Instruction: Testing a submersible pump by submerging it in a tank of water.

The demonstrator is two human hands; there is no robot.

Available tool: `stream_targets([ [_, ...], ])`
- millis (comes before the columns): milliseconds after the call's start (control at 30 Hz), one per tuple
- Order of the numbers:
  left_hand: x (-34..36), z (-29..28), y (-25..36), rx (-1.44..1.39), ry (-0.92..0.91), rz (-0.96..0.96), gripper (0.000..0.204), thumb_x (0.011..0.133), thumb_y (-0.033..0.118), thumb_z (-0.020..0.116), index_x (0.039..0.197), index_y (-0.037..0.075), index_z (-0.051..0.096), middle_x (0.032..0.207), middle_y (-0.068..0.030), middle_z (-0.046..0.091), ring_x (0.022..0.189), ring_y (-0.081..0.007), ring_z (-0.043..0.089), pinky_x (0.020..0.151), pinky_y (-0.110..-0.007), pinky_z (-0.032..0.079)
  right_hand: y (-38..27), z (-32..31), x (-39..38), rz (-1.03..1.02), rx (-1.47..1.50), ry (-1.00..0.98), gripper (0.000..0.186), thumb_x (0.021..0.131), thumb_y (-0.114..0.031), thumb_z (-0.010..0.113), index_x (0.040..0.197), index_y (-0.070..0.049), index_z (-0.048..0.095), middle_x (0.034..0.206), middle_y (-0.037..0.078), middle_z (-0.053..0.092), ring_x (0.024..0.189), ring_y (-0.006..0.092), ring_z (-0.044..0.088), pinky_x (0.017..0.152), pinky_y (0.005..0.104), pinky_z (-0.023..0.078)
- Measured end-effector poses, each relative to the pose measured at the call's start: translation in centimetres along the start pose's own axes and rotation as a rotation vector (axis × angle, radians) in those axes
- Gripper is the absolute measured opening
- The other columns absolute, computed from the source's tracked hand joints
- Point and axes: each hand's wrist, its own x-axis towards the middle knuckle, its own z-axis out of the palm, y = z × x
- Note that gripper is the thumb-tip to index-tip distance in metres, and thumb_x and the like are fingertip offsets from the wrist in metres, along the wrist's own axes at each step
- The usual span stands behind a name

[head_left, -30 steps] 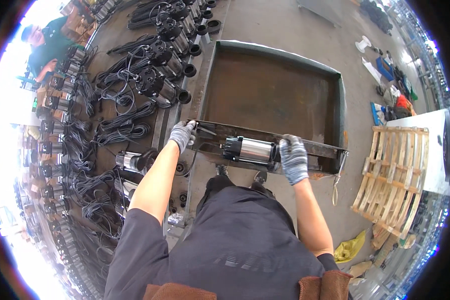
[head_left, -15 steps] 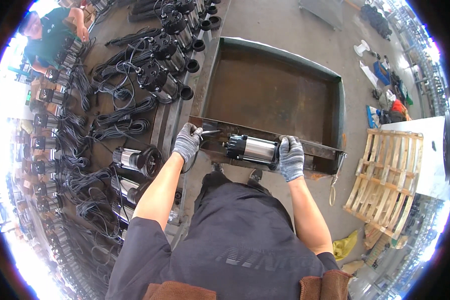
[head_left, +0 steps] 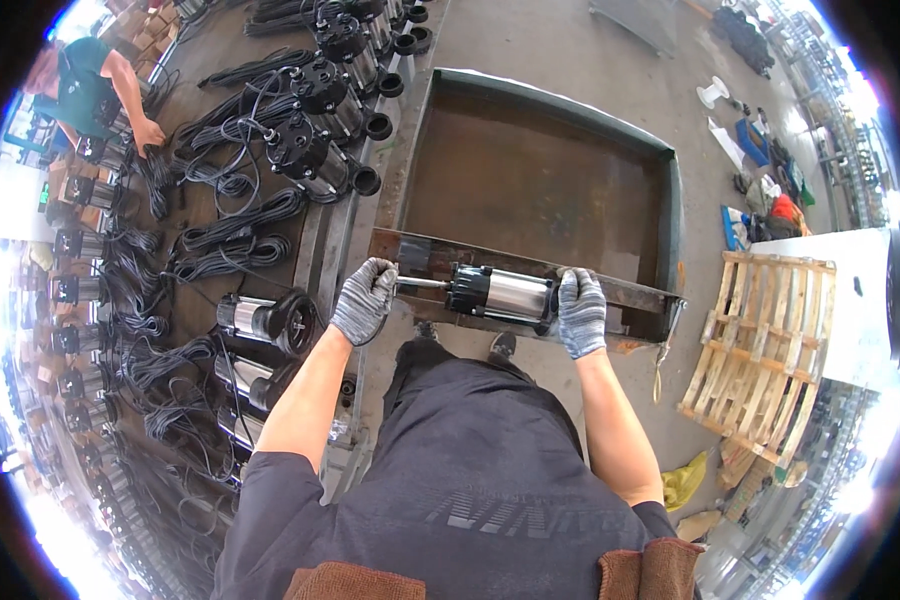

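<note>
In the head view, our only one, we see our gloved left hand (head_left: 365,300) curled around one end of a slim metal rod (head_left: 425,283), its fingers closed over it. Half a second ago the rod slanted up from our fist, short of the pump; now it points straight at the black end of the steel-bodied pump (head_left: 518,294). We cannot tell whether its tip touches. Our gloved right hand (head_left: 582,312) stays against the pump's far end, much as before; we cannot tell how firmly it grips. Our hands are apart, with the pump between them.

The pump lies on its side across the near edge of the shallow metal tray (head_left: 530,180), and has hardly moved. We judge that the work has passed from bringing the rod over to using it at the pump's black end, with the right hand perhaps steadying the body.

At upper left, a co-worker's hand (head_left: 148,133) now reaches down to the coiled black cables (head_left: 158,180).
</note>
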Motion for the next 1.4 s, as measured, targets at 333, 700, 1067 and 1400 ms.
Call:
stream_targets([
  [333, 2.7, -0.3, 2.5, -0.141, -0.152, -0.747, 0.027, 0.104, 0.035, 0.053, 0.092, 0.013, 0.063, 0.062, 0.0041, 0.05, 0.043, -0.0072, 0.042, 0.037, -0.024, 0.032, -0.2, -0.3, 0.4, 0.06, -0.031, -0.045, 0.027, 0.1, -0.02, 0.049, 0.098, 0.0, 0.068, 0.098, 0.024, 0.066, 0.096, 0.0415, 0.061, 0.089, 0.0469, 0.048],
  [700, 4.6, -1.4, -1.1, 0.445, -0.444, -0.028, 0.042, 0.094, 0.007, 0.064, 0.135, 0.006, 0.055, 0.082, 0.002, 0.057, 0.073, -0.0053, 0.049, 0.069, -0.024, 0.048, -2.6, -1.1, 2.4, 0.038, -0.281, -0.307, 0.011, 0.083, -0.015, 0.063, 0.088, -0.009, 0.07, 0.096, 0.017, 0.069, 0.094, 0.0373, 0.065, 0.089, 0.0437, 0.052],
  [1067, 3.8, -1.7, 1.3, -0.278, -0.535, -0.32, 0.049, 0.102, 0.021, 0.059, 0.148, 0.012, 0.045, 0.101, 0.0019, 0.06, 0.067, -0.0062, 0.056, 0.06, -0.022, 0.051, -1.8, -0.7, 2.3, -0.036, -0.31, -0.278, 0.009, 0.084, -0.014, 0.062, 0.086, -0.008, 0.069, 0.091, 0.017, 0.068, 0.09, 0.0376, 0.063, 0.086, 0.0449, 0.051],
  [1400, 4.1, -0.6, 1.8, 0.355, -0.474, -0.129, 0.033, 0.09, 0.02, 0.072, 0.12, 0.005, 0.066, 0.091, -0.0022, 0.067, 0.078, -0.0131, 0.06, 0.075, -0.031, 0.053, -1.9, -0.7, 2.2, -0.025, -0.319, -0.28, 0.01, 0.084, -0.014, 0.061, 0.086, -0.008, 0.068, 0.092, 0.017, 0.068, 0.091, 0.0368, 0.063, 0.087, 0.0445, 0.05],
])
